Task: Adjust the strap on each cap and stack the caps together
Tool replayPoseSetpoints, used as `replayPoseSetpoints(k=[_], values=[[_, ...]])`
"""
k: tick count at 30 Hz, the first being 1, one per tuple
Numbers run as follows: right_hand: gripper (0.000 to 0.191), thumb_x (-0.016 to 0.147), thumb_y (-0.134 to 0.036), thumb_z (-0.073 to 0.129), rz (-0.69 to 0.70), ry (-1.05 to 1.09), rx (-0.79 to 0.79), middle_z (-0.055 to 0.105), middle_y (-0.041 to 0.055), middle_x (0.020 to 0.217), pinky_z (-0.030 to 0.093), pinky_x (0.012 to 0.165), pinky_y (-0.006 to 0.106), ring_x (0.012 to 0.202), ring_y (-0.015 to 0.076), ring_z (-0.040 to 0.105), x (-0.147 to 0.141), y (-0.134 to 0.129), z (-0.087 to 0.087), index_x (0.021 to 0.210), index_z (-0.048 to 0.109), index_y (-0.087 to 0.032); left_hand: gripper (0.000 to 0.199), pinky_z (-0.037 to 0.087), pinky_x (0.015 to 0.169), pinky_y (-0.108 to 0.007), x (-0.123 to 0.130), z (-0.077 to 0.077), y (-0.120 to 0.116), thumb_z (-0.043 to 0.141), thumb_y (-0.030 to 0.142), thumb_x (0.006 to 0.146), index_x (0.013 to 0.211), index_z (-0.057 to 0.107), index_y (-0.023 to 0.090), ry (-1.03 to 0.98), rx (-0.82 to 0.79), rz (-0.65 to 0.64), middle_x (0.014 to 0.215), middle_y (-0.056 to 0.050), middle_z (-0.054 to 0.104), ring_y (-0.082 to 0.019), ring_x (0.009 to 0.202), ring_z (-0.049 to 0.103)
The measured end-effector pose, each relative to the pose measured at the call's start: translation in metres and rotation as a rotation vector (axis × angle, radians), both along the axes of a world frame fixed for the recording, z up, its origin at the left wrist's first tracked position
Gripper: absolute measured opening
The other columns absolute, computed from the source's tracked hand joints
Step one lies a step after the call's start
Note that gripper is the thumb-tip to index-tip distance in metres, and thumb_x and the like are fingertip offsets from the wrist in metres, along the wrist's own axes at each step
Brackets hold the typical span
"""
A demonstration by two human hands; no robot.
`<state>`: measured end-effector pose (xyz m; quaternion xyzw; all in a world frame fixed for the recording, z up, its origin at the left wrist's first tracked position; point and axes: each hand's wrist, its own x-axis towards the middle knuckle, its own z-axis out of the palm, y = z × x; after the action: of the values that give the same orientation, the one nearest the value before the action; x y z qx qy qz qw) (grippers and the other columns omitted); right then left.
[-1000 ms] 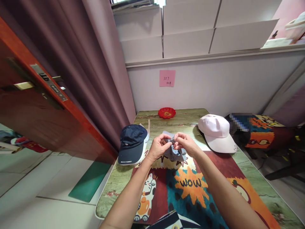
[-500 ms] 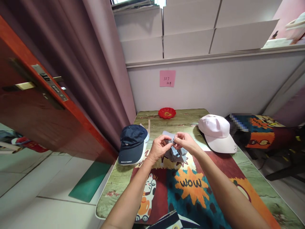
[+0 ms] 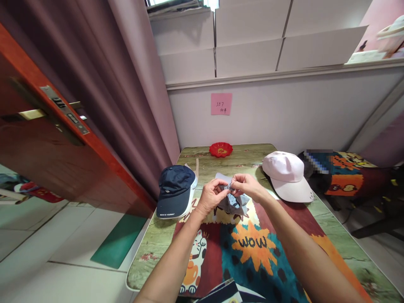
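Note:
A grey cap (image 3: 242, 207) lies over the middle of the table with its opening toward me, its inside showing a blue patterned lining. My left hand (image 3: 212, 194) pinches the cap's strap at the left. From the other side, my right hand (image 3: 248, 186) grips the same strap with thumb and forefinger, close to the left fingertips. The fingers cover most of the strap and any buckle on it. To the left rests a navy cap (image 3: 175, 189) with a white-edged brim, stacked on a paler one. A pale pink cap (image 3: 285, 174) sits at the right.
A red scalloped dish (image 3: 221, 149) stands at the table's back edge, below a pink note (image 3: 221, 104) on the wall. A colourful printed mat (image 3: 217, 252) covers the near part of the green table (image 3: 148, 246). A wooden door (image 3: 78, 164) stands at the left.
My right hand has shifted very slightly at the strap. Both hands keep their grip, and the caps stay where they were.

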<state>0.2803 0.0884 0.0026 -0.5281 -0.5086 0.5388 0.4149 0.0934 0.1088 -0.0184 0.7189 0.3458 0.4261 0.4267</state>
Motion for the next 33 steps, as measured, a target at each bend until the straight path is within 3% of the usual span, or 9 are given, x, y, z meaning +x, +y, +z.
replayPoseSetpoints(k=[14,20,24,28,30,33], values=[[0.011,0.065,-0.023,0.076,0.234,-0.123,-0.055,0.069,0.0000,0.059,0.056,0.057,0.024,0.058,0.0149,0.067,0.010,0.002,0.012,0.069,0.068,-0.017,0.019,0.039,0.056,-0.021,-0.008,0.004,-0.003,0.072,0.026,0.076,0.093,0.070,0.016,0.089,0.014,-0.128,0.076,0.001,0.058,-0.008,0.058,0.048],[0.028,0.062,-0.035,0.087,0.223,-0.061,-0.029,0.070,0.0003,0.061,0.055,0.060,0.026,0.056,0.0138,0.065,0.010,0.004,0.009,0.070,0.068,-0.016,0.021,0.039,0.054,-0.020,-0.010,0.004,-0.001,0.069,0.024,0.078,0.097,0.068,0.016,0.100,0.027,-0.141,0.072,0.002,0.057,-0.008,0.056,0.048],[0.044,0.056,-0.044,0.092,0.152,0.076,0.015,0.069,-0.0013,0.061,0.054,0.059,0.026,0.055,0.0132,0.064,0.005,0.004,0.000,0.076,0.064,-0.017,0.022,0.038,0.054,-0.020,-0.013,0.000,0.001,0.070,0.025,0.079,0.099,0.068,0.015,0.105,0.011,-0.131,0.065,0.004,0.053,-0.009,0.055,0.046],[0.048,0.060,-0.050,0.091,0.103,0.106,0.081,0.065,-0.0030,0.058,0.050,0.055,0.025,0.053,0.0125,0.061,-0.002,-0.001,-0.009,0.079,0.061,-0.018,0.024,0.037,0.054,-0.020,-0.016,-0.002,-0.001,0.072,0.028,0.079,0.099,0.068,0.015,0.064,-0.053,-0.119,0.065,0.003,0.055,-0.009,0.056,0.047],[0.047,0.064,-0.051,0.089,0.086,0.076,0.147,0.070,-0.0005,0.068,0.052,0.059,0.026,0.059,0.0142,0.065,-0.004,-0.005,-0.013,0.087,0.065,-0.018,0.026,0.038,0.055,-0.021,-0.017,-0.002,-0.002,0.073,0.031,0.079,0.099,0.069,0.015,0.028,-0.098,-0.104,0.065,0.003,0.057,-0.009,0.057,0.048],[0.055,0.064,-0.044,0.090,0.069,0.009,0.309,0.077,0.0058,0.104,0.057,0.084,0.032,0.094,0.0206,0.072,-0.006,-0.011,-0.018,0.109,0.070,-0.020,0.026,0.043,0.059,-0.021,-0.019,-0.002,-0.001,0.076,0.034,0.078,0.097,0.071,0.016,-0.039,-0.087,-0.069,0.080,-0.002,0.065,-0.010,0.061,0.052]])
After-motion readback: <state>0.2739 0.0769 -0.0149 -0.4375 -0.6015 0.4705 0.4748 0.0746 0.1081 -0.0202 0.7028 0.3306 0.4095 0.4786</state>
